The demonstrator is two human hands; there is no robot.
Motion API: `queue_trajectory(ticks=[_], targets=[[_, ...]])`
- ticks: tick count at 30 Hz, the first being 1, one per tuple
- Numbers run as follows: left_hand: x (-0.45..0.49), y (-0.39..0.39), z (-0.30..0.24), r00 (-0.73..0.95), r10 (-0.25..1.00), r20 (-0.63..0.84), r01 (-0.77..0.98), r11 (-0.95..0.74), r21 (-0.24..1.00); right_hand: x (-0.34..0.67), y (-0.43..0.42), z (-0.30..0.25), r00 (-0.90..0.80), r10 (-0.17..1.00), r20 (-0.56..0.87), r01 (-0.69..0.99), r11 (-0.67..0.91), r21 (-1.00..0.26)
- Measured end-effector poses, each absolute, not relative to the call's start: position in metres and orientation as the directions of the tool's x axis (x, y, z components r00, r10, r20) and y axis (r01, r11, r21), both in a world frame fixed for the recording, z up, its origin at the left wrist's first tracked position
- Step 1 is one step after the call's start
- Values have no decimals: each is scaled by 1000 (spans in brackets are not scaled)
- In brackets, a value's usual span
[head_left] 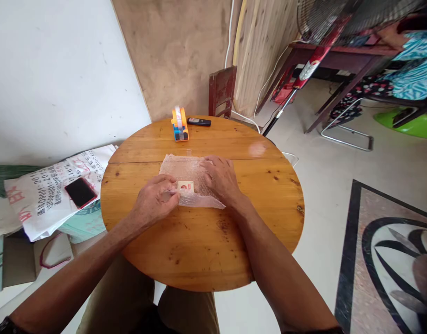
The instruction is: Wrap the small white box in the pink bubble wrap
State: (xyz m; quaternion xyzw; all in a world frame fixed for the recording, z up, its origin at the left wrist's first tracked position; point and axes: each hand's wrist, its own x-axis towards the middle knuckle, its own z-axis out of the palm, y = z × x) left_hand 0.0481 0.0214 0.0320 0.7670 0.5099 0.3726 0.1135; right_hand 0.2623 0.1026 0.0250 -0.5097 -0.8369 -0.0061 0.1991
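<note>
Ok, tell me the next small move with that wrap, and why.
Probably roll the box away from you, into the wrap. The box lies uncovered at the wrap's near edge, pinched by the left hand, while the right hand presses the wrap flat just beyond it. Most of the wrap spreads on the far side, so the cover is there.

Tape dispenser, phone, wooden chair.

Sack print, box label: both illegible.
</note>
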Motion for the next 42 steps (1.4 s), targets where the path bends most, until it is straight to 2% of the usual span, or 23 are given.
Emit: queue_trajectory(ticks=[2,5,8,10,12,14,18,23,26,29,32,34,37,42], targets=[[50,28,34,219,872,437,683,-457,570,264,101,29,-446,825,346,800,541,-260],[52,32,35,243,862,445,640,-487,595,266,98,34,-477,818,322,663,576,-479],[53,29,32,266,827,496,590,-547,594,269,93,40,-564,793,231,479,542,-691],[53,25,28,270,801,534,579,-578,575,269,90,45,-661,732,164,390,522,-759],[53,21,25,268,788,554,571,-593,567,269,87,49,-739,661,131,354,546,-760],[53,19,22,269,785,559,554,-600,577,267,85,49,-763,636,119,383,593,-709],[52,20,19,243,810,534,520,-574,633,265,84,43,-727,677,115,478,619,-624],[51,22,15,153,862,482,474,-492,730,265,85,39,-718,684,127,489,626,-607],[52,24,15,125,891,437,438,-445,781,267,87,43,-731,676,92,448,577,-683],[54,27,18,106,927,359,440,-368,819,273,91,50,-738,674,35,352,428,-832],[54,32,22,87,958,273,443,-283,851,279,94,56,-729,684,27,251,305,-919],[54,37,23,76,965,250,445,-257,858,282,95,58,-721,693,6,221,238,-946],[54,42,21,45,969,244,458,-237,857,282,96,55,-690,721,-67,267,167,-949],[59,44,17,-27,965,259,440,-221,870,275,99,41,-586,809,-36,333,200,-921]])
